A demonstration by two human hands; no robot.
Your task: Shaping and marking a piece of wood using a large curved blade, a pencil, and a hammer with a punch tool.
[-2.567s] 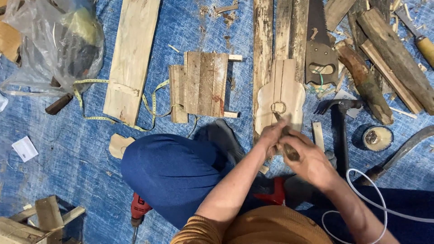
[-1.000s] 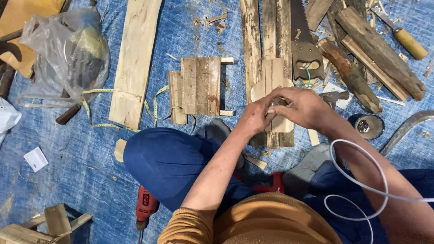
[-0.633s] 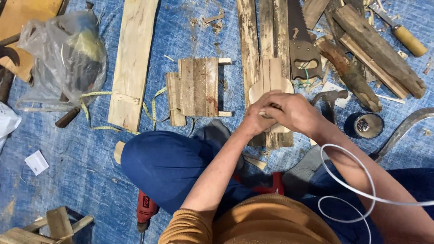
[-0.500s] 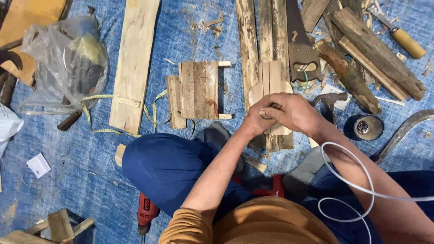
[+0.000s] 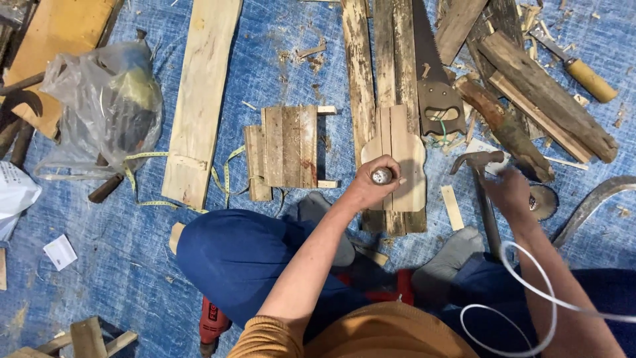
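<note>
My left hand (image 5: 371, 185) is closed around a small tool with a round metal end (image 5: 382, 176), held upright over a pale shaped wooden piece (image 5: 404, 152) that lies on long weathered planks (image 5: 361, 73). Off to the right, my right hand (image 5: 511, 193) is blurred. It hovers right beside the handle of a hammer (image 5: 485, 199) lying on the blue tarp, with nothing in its fingers. A white cable (image 5: 530, 292) loops over my right forearm.
A small slatted wooden panel (image 5: 288, 146) and a wide pale board (image 5: 199, 99) lie left of the planks. Other things around: handsaw (image 5: 434, 86), chisel (image 5: 583, 73), round saw blade (image 5: 543, 202), plastic bag (image 5: 106, 106), yellow tape measure (image 5: 149, 199), red drill (image 5: 212, 321), scrap timber (image 5: 543, 93).
My right hand has left the tool that both hands held and swung right to the hammer. The left hand stays on the tool over the shaped piece.
</note>
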